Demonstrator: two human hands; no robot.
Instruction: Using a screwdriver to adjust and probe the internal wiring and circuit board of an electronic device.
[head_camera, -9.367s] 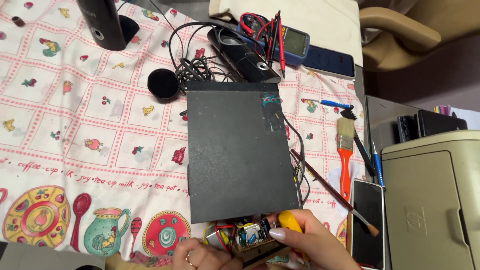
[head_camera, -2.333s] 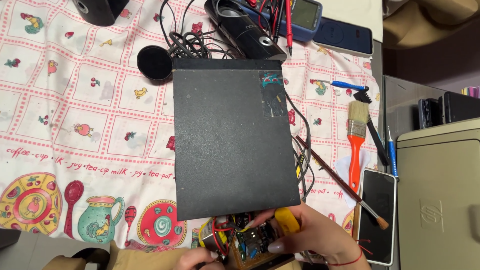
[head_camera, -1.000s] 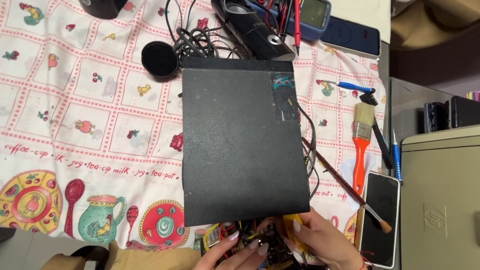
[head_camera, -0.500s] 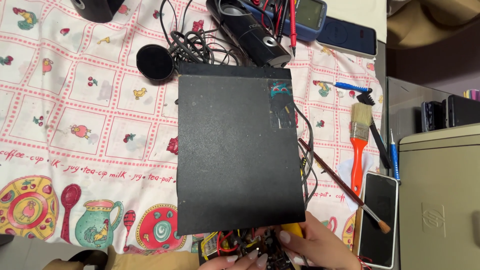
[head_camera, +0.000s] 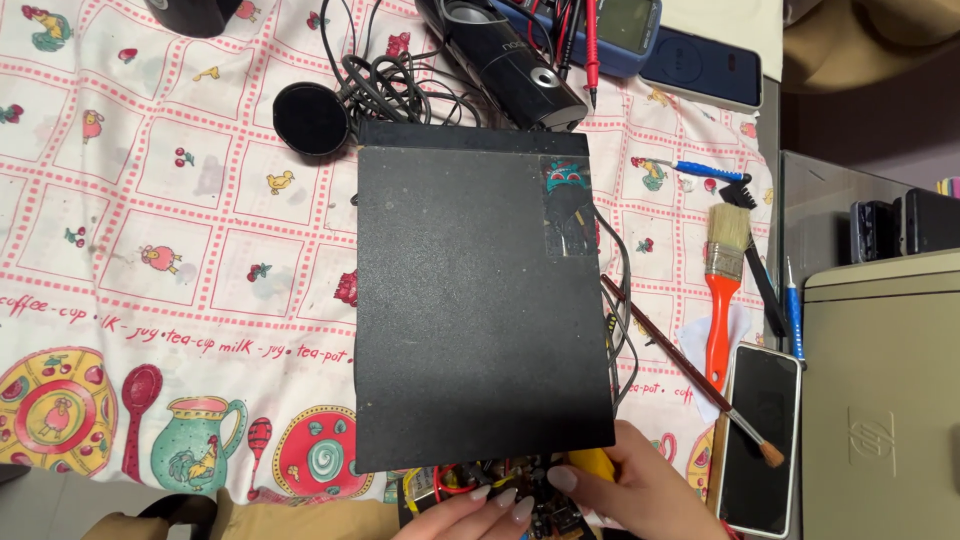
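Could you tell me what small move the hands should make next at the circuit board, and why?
Probably steady the board with the left hand before working the yellow-handled tool in the right hand: the black box hides most of the board, and loose wires crowd the fingertips.

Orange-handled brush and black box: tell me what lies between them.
In the head view, a thin long-handled paintbrush runs diagonally between the black box and the orange-handled brush, with dark cables beside the box's edge.
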